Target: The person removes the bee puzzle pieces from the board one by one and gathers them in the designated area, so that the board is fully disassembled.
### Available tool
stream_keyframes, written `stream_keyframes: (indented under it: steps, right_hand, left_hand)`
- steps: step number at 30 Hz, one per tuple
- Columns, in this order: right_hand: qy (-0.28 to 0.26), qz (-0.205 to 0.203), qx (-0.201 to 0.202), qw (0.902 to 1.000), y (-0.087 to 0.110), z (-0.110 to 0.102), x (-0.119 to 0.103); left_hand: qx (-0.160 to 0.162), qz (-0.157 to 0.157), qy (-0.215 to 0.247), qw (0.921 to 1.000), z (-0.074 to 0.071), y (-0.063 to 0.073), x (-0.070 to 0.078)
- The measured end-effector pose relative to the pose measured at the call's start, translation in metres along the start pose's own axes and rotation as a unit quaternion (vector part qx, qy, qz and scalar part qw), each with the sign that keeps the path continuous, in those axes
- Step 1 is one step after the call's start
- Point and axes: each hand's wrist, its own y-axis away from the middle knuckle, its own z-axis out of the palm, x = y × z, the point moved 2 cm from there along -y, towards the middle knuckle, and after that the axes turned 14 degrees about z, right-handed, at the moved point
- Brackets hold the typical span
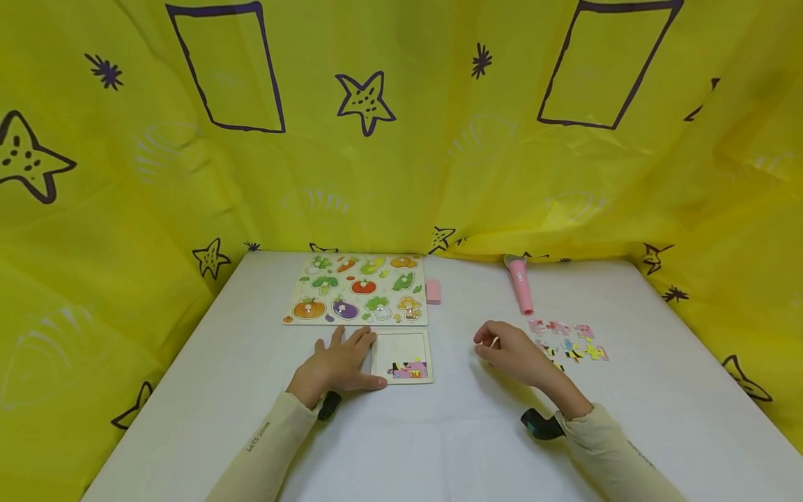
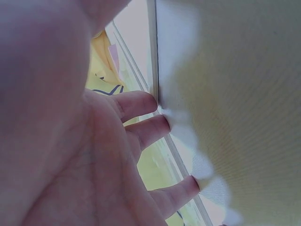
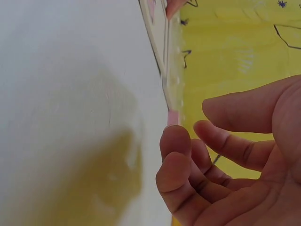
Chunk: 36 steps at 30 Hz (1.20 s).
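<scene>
My left hand (image 1: 335,366) lies with spread fingers at the left side of a small square jigsaw tray (image 1: 401,345). Its thumb is at the tray's lower left corner. In the left wrist view the fingertips (image 2: 162,123) touch down near the board edges. A few joined pieces with a pink and yellow picture (image 1: 410,369) fill the lower right of the tray. To the right of it my right hand (image 1: 511,352) hovers over the cloth, fingers loosely bent and nothing between them. Loose jigsaw pieces (image 1: 574,348) lie beyond that hand, partly hidden by it.
A vegetable peg puzzle board (image 1: 360,286) stands directly behind the tray. Beside it sits a pink block (image 1: 433,291). A pink toy microphone (image 1: 520,286) lies behind the loose pieces. The white-covered table (image 1: 408,446) is backed by a yellow patterned curtain (image 1: 401,174).
</scene>
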Motion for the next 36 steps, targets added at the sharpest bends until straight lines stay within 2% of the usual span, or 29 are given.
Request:
stream_keyframes:
  steps: [10, 18, 25, 30, 36]
  right_hand:
    - [0.032, -0.039, -0.019, 0.9986, -0.014, 0.027, -0.033]
    - [0.036, -0.075, -0.049, 0.9954, -0.021, 0.051, -0.055]
    - [0.051, -0.083, -0.073, 0.9926, -0.027, 0.070, -0.072]
    - [0.085, -0.102, -0.078, 0.9880, -0.030, 0.081, -0.079]
    - [0.130, -0.098, -0.089, 0.9827, -0.029, 0.091, -0.078]
  left_hand:
    - [-0.002, 0.008, -0.012, 0.9999, -0.001, -0.001, -0.002]
    - [-0.010, -0.003, -0.010, 0.9999, -0.003, -0.001, 0.000]
    - [-0.004, -0.005, -0.010, 0.9999, -0.005, 0.000, 0.002]
    - [-0.004, -0.002, -0.009, 0.9999, -0.005, 0.001, 0.003]
    - [0.001, -0.001, -0.019, 0.9998, -0.004, -0.001, 0.002]
